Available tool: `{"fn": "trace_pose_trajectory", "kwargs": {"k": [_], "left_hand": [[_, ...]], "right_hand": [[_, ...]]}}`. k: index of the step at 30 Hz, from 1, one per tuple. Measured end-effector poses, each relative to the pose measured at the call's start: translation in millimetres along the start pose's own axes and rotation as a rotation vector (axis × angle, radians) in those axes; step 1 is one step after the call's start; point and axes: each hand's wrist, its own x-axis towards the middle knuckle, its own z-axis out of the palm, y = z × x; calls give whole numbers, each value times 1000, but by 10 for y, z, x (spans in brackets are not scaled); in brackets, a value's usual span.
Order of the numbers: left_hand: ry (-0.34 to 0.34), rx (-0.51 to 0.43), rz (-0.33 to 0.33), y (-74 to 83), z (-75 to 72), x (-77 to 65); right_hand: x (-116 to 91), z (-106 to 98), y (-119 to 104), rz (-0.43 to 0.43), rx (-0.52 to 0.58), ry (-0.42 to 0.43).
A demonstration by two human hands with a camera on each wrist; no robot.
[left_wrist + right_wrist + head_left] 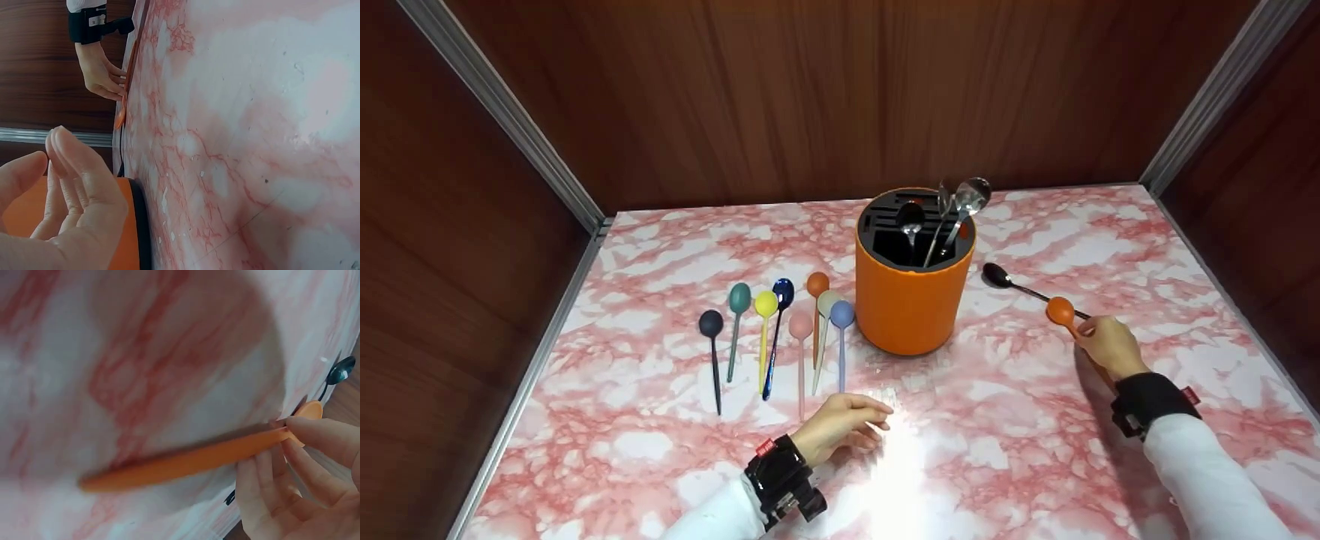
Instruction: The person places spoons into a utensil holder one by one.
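Note:
My right hand [1112, 349] pinches an orange spoon [1060, 310] by its handle near the bowl, with the bowl toward the back. In the right wrist view, the orange handle [191, 463] stretches away from the thumb and fingers, low over the tabletop. Beside it lies a black spoon [997, 275], its handle running toward the fingers of the right hand. My left hand [840, 427] is held above the table in front of the spoon row, fingers loosely bent, nothing in it; the left wrist view shows a gap between thumb and fingers.
An orange cylindrical holder [911, 315] with a black slotted top stands at centre back, several metal spoons [973, 196] upright in it. To its left several coloured spoons lie in a row, including a yellow spoon [766, 304] and a teal spoon [739, 298]. Wood-look panels enclose the marbled table.

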Motion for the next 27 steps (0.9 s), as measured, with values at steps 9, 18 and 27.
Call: {"fn": "trace_pose_trajectory", "kwargs": {"k": [9, 18, 27], "left_hand": [[-14, -3, 0, -12, 11, 10], [-43, -13, 13, -17, 7, -3], [8, 15, -21, -54, 34, 38]], "right_hand": [[-8, -7, -15, -39, 13, -56], [-2, -33, -29, -49, 98, -120], [-108, -60, -143, 122, 579, -364]]}}
